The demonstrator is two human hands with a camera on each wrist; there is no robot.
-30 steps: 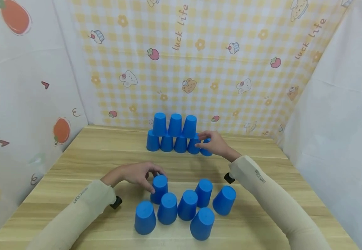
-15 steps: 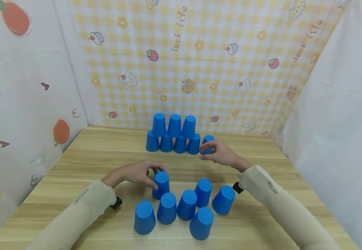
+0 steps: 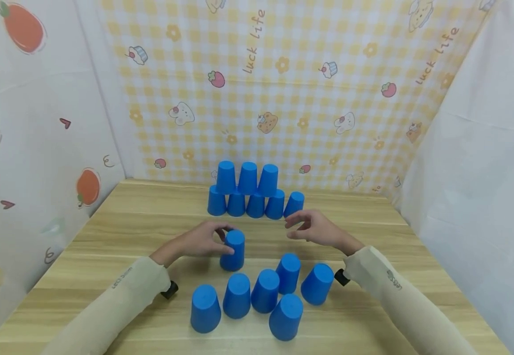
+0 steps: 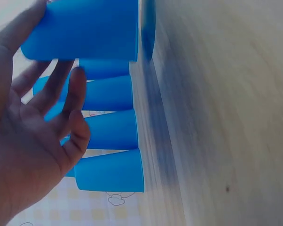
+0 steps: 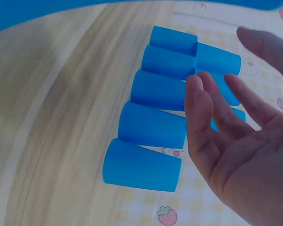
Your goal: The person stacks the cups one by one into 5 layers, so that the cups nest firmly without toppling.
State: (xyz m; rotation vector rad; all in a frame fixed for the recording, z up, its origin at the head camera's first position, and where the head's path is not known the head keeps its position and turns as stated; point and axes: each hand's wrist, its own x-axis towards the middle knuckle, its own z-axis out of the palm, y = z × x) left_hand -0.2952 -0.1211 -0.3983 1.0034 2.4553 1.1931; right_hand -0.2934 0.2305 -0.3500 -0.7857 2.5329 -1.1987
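My left hand (image 3: 201, 241) grips an upside-down blue plastic cup (image 3: 234, 254) between thumb and fingers. In the left wrist view that cup (image 4: 85, 30) lies across the top, with its rim close over the table. Relaxed and holding nothing, my right hand (image 3: 319, 229) hovers just in front of the rightmost cup (image 3: 294, 203) of the back row. The right wrist view shows the fingers (image 5: 200, 113) loosely bent beside that row. At the back, a lower row of several upturned cups (image 3: 255, 206) bears three more cups (image 3: 248, 177) on its left part.
Several upturned blue cups stand near the front of the wooden table (image 3: 141, 222), among them a front-left cup (image 3: 205, 308) and a right cup (image 3: 318, 283). A checked yellow cloth (image 3: 279, 98) hangs behind, and white cloths (image 3: 474, 148) flank both sides.
My left hand has moved forward and slightly right with its cup, away from the front cups. My right hand has drawn back from the back row's rightmost cup, which now stands uncovered.
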